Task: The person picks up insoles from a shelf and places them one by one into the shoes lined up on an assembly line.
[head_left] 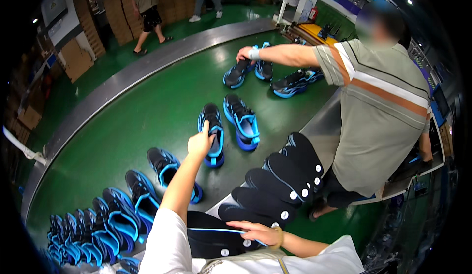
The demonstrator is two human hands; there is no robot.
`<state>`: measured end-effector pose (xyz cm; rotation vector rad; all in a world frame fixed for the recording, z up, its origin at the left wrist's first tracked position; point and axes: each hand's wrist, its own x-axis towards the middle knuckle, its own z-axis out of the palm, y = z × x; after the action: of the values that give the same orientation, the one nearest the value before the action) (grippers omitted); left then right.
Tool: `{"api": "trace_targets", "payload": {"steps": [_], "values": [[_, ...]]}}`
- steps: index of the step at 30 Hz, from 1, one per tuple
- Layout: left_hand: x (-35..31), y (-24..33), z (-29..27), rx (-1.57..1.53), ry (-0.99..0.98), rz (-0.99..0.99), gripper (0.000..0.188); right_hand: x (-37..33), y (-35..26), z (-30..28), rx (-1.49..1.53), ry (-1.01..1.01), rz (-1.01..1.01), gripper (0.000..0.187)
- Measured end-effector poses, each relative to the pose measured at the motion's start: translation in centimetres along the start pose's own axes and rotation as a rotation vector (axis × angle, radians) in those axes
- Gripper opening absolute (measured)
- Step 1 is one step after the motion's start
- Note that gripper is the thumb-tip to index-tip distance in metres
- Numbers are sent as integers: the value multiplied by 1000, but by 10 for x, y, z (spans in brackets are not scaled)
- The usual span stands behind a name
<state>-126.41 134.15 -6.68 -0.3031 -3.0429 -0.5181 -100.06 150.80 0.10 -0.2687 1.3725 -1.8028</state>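
Note:
My left hand (199, 145) is at the opening of a black and blue sports shoe (211, 112), its index finger along the tongue and its thumb at the collar. The shoe stands on the green conveyor belt, toe pointing away. Beside it on the right is another such shoe (241, 117), with a grey insole showing inside. Close to my body, my right hand (260, 232) lies with fingers stretched over black insoles (211, 239) that have white round labels. Whether its fingertips lift one is hard to see.
More black insoles (280, 175) lie in overlapping piles along the metal edge. A row of shoes (93, 230) stands at the lower left. A co-worker (378, 107) at the right reaches to shoes (238, 72) farther along the belt. Two people are on the floor beyond the curved metal rail (123, 80).

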Motion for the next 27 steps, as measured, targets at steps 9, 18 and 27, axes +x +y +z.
{"api": "trace_targets", "payload": {"steps": [9, 18, 27], "values": [[9, -8, -16, 123, 43, -20, 38, -29, -76, -74, -127, 531, -269, 35], [-32, 0, -58, 197, -201, -32, 27, 57, -50, -82, -1138, 649, -231, 64], [-58, -4, -29, -226, 95, -86, 41, 31, -94, -90, -1500, 649, -398, 17]]}}
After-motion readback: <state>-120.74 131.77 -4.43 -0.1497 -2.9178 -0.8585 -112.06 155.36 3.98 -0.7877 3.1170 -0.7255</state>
